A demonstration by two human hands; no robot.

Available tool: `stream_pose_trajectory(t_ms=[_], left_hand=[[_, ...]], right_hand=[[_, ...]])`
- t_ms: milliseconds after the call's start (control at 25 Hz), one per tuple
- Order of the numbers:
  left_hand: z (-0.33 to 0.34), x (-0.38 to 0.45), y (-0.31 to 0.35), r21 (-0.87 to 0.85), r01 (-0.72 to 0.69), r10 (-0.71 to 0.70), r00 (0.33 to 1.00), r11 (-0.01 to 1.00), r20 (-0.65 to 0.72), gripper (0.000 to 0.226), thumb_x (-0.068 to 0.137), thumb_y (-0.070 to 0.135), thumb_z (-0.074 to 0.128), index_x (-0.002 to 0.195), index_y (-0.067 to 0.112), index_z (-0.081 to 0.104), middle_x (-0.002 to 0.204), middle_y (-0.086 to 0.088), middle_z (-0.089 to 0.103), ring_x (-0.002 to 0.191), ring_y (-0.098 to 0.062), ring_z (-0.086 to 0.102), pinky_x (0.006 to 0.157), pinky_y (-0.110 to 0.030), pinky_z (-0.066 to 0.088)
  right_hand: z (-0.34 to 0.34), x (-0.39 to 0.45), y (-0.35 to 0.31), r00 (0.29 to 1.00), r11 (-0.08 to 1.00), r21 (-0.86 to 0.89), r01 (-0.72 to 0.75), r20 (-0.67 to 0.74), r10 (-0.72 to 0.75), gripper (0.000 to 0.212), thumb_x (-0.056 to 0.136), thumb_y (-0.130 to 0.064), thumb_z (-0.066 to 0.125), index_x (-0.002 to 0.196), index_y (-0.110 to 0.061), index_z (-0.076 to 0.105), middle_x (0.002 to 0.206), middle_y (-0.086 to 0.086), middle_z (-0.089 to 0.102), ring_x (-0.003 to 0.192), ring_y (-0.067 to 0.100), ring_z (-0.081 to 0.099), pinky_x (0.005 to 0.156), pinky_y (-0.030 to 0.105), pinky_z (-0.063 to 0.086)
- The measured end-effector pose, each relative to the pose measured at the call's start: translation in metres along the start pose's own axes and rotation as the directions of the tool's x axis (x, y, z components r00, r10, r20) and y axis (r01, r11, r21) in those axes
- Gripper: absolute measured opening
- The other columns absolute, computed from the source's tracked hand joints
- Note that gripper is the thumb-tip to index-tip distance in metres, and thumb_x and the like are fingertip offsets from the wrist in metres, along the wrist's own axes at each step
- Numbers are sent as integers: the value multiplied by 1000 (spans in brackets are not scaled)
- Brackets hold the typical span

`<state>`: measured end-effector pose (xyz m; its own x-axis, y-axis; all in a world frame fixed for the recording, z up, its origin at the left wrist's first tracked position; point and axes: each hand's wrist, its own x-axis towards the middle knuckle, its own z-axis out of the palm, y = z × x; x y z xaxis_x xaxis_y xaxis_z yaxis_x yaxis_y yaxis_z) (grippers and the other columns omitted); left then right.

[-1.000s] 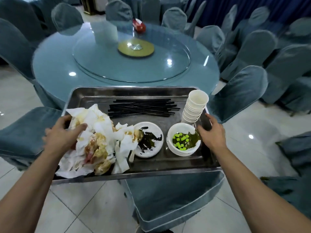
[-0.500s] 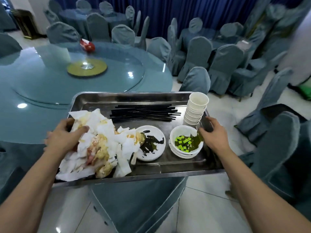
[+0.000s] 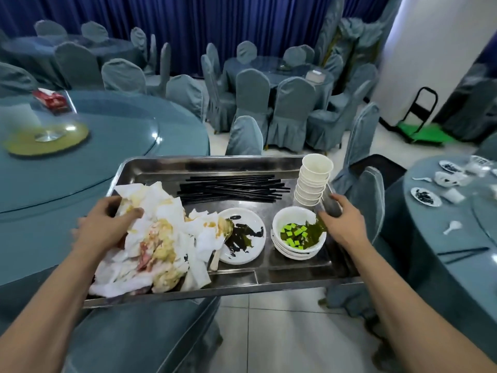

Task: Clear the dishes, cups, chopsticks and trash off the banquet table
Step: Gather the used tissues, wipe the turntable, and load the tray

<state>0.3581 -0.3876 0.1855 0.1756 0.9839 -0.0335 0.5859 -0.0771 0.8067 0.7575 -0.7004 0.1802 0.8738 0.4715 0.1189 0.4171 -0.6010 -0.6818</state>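
Both hands carry the loaded steel tray [image 3: 166, 168]: left hand [image 3: 103, 228] grips its left rim with the thumb pressed on the soiled napkins [image 3: 158, 235], right hand [image 3: 341, 220] is curled round the right rim beside the paper cup stack [image 3: 313, 179]. Tray also holds black chopsticks [image 3: 231, 188], a plate [image 3: 242, 236] and stacked bowls [image 3: 297, 232], all off the banquet table [image 3: 107, 146] at left. Best to keep it level and turn slowly, since the leaning cups look ready to topple.
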Motion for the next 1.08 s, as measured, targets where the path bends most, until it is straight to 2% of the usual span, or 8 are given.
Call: stream_pose_trajectory(t_ms=[120,320,440,600,880,1080], left_hand=[[50,-7,31,6,-18,18,999,1000,26,65,73,57,77,131,35,57,137,-6,60,127,-33,51,103,-52,46],[119,-20,82,39,-10,7,996,999,89,79,59,72,64,131,43,53,134,-6,60,131,-34,45,106,-54,41],[152,-19,114,33,-45,40,991,998,128,82,60,71,65,136,41,52,138,-4,59,133,-34,45,108,-54,39],[190,-6,154,63,-93,82,984,994,157,77,62,72,64,132,42,53,137,-5,60,131,-35,46,107,-54,40],[262,49,216,54,-141,127,970,989,207,81,58,73,63,132,38,54,136,-6,60,128,-37,48,110,-59,37],[319,116,257,32,-140,128,960,990,249,82,54,76,63,128,44,53,136,-9,58,126,-38,48,106,-59,41]], right_hand=[[-34,28,38,998,998,-14,-54,9,54,61,84,-56,67,140,-39,49,134,13,63,124,40,57,106,56,45],[-82,66,87,996,996,-27,-80,-37,79,60,85,-52,70,139,-36,52,126,11,69,117,37,61,105,55,47],[-105,87,110,993,994,-46,-102,-65,99,60,85,-53,71,139,-36,52,130,9,67,120,38,60,106,55,45],[-123,115,134,989,992,-22,-122,-86,119,61,84,-54,71,139,-34,53,137,4,64,126,35,57,107,54,45],[-138,189,156,978,987,31,-157,-131,159,57,86,-46,72,138,-31,54,135,8,64,122,34,59,106,52,46],[-135,263,155,963,981,19,-195,-185,195,55,86,-40,71,138,-30,55,130,10,66,118,34,60,102,49,48]])
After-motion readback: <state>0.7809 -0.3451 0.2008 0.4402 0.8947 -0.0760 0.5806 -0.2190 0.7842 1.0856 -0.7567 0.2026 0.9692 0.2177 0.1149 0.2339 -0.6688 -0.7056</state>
